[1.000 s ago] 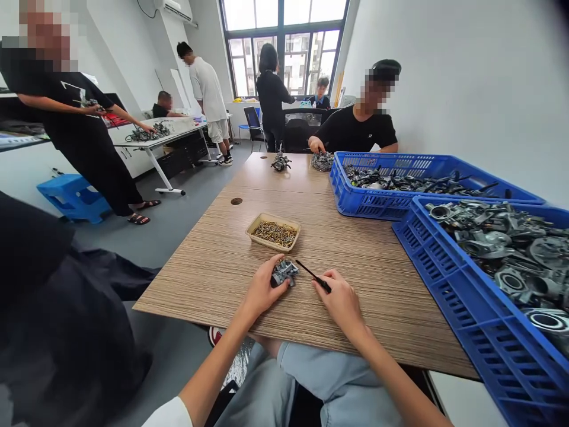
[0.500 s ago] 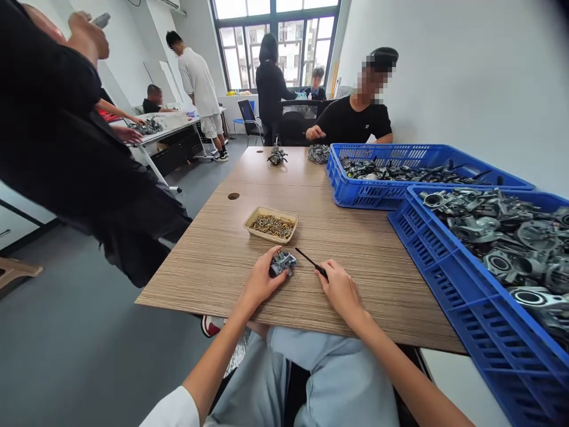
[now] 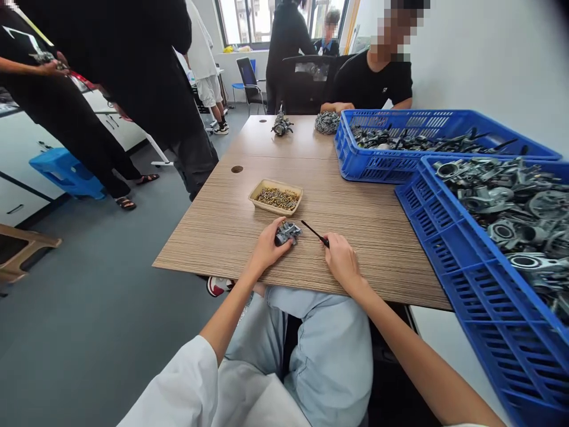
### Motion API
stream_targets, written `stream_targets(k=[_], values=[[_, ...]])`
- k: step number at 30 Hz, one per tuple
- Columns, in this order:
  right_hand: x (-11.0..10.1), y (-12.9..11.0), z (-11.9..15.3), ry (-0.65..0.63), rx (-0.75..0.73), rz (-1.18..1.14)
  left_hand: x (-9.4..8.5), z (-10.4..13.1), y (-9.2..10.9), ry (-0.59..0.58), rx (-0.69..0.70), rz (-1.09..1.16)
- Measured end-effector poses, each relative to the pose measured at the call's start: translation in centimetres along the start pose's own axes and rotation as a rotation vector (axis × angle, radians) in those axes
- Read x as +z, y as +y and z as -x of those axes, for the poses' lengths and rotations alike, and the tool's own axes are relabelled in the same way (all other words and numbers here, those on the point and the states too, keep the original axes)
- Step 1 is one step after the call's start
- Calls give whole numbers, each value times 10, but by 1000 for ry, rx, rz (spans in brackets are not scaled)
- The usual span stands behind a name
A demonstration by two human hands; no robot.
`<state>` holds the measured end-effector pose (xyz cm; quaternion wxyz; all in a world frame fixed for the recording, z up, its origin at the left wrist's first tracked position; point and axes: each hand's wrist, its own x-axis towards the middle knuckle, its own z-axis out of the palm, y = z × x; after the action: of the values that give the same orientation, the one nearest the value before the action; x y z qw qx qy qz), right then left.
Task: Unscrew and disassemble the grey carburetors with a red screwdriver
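My left hand [image 3: 268,247] is wrapped round a small grey metal carburetor [image 3: 288,232] at the near part of the table. Part of its body is hidden behind my fingers. In my right hand [image 3: 342,258] is a screwdriver [image 3: 315,230] with a dark shaft, its handle mostly covered by the fingers. The shaft points up and left, and its tip is near the carburetor but apart from it. Just beyond the carburetor sits a beige tray [image 3: 254,200] filled with small brass-coloured and silvery parts.
Two blue crates [image 3: 411,207] [image 3: 349,169] of metal parts stand on the right. Further back on the table [image 3: 213,237] are another metal assembly [image 3: 281,126] and a heap of small parts [image 3: 326,123]. A person in black sits across; others stand on the left.
My view has tilted downward, so the table and crates sit higher in the picture. Both hands keep their holds. The standing person in black on the left has shifted, showing another person behind.
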<state>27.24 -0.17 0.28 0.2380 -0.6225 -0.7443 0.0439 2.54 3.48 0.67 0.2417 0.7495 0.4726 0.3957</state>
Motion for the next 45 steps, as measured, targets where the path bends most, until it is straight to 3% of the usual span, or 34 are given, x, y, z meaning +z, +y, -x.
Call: stream_targets(k=[4,7,12,17,34,40,45], values=[[-1,7,-3,30,7,-155,0,1,-2,-3,-4,-8],[-2,5,-6,60,121,-374,2,2,-1,-19,19,-45],[7,-16,-9,30,247,-871,6,8,11,-77,44,-179],[14,-32,-6,9,337,-1061,9,11,14,-128,106,-232],[12,-33,-2,69,362,-1023,10,16,15,-154,151,-239],[9,-31,-2,46,291,-879,9,15,14,-170,158,-289],[9,-30,-1,-4,298,-955,8,15,15,-164,145,-285]])
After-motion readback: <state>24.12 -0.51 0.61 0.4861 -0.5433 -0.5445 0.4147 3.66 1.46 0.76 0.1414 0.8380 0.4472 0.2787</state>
